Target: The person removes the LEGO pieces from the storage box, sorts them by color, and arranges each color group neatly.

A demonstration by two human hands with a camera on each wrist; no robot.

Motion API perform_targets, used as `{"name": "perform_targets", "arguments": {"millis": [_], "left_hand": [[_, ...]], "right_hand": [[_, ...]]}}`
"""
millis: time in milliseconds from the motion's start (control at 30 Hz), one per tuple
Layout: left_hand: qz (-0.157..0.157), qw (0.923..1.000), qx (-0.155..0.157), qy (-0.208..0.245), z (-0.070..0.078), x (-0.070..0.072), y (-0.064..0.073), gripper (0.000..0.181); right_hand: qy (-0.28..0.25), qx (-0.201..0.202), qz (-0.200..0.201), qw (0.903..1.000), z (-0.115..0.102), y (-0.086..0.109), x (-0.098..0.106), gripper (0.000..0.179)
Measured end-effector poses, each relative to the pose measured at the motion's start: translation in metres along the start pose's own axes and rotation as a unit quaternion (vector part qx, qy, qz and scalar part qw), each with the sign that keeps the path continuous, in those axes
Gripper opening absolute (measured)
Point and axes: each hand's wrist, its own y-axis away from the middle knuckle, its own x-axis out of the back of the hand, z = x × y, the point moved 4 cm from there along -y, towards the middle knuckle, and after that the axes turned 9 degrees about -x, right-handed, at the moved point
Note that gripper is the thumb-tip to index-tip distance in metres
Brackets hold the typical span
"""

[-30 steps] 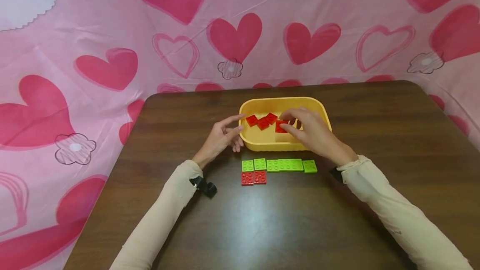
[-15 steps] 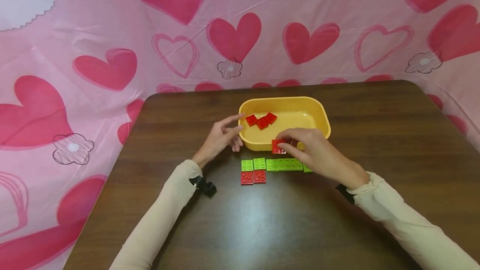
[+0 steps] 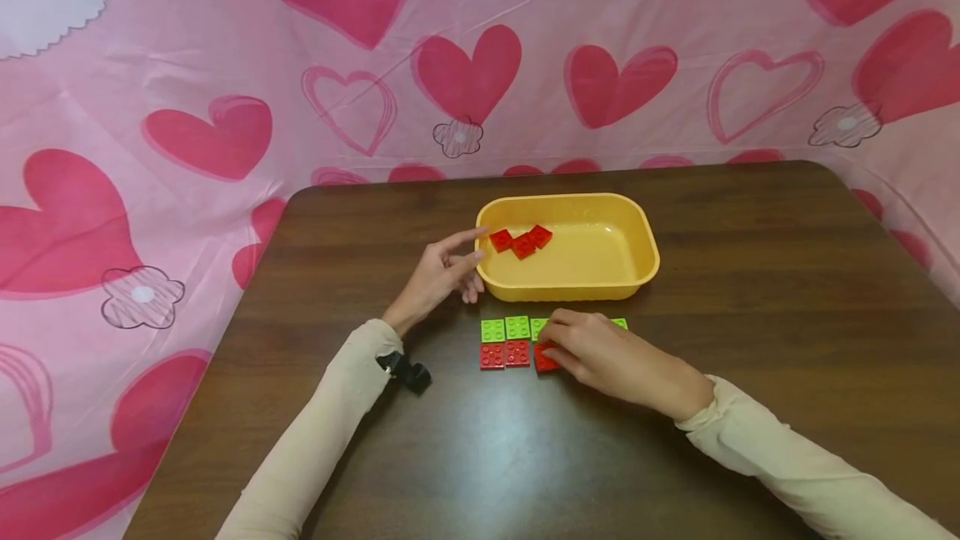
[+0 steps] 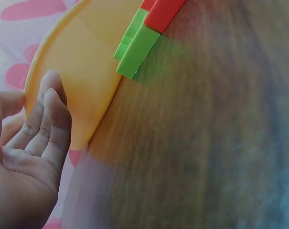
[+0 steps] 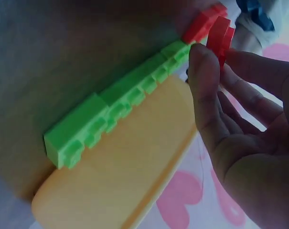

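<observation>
My right hand [image 3: 615, 361] pinches a square red toy brick [image 5: 219, 40] between thumb and fingers, low over the table just right of two placed red bricks [image 3: 504, 355]. Those two lie side by side below a row of lime green bricks [image 3: 517, 327], partly hidden by my right hand. Beside the left end of a yellow plastic bin [image 3: 558, 293] is my left hand [image 3: 438, 273], its index finger and thumb straight at the rim and the other fingers loosely bent outside. Three red bricks [image 3: 523, 246] lie in the bin's left part.
The dark wood-grain table [image 3: 360, 248] reaches back to a pink cloth [image 3: 345, 15] printed with hearts. Black straps hold a small camera [image 3: 408, 373] at my left wrist.
My right hand has lifted the red brick out of the bin and brought it toward me, down to the row beside the two red bricks. My left hand has stayed at the rim.
</observation>
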Motion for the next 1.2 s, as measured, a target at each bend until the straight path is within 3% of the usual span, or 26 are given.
{"name": "perform_targets", "arguments": {"millis": [233,400,567,833,1033,1200], "left_hand": [[-0.007,1.0,0.001,-0.002,0.002,0.001,0.0,0.046],[-0.007,0.9999,-0.01,-0.006,0.003,0.002,0.001,0.046],[-0.008,0.9998,-0.019,-0.006,0.004,0.002,0.004,0.046],[-0.009,0.9998,-0.018,-0.005,0.004,0.003,0.006,0.045],[-0.009,0.9999,-0.012,-0.004,0.003,0.003,0.008,0.045],[-0.011,0.9998,-0.013,0.006,0.001,0.001,0.007,0.045]], "right_hand": [[0.02,-0.025,-0.027,0.9991,-0.003,0.001,-0.002,0.024],[0.029,-0.046,-0.073,0.9958,-0.003,0.002,-0.002,0.033],[0.049,-0.059,-0.096,0.9924,-0.004,0.0,-0.009,0.029],[0.078,-0.05,-0.056,0.9941,-0.007,-0.001,-0.015,0.024],[0.058,-0.045,-0.047,0.9962,-0.009,0.0,-0.013,0.026],[0.036,-0.019,0.007,0.9992,-0.01,0.003,0.001,0.024]]}}
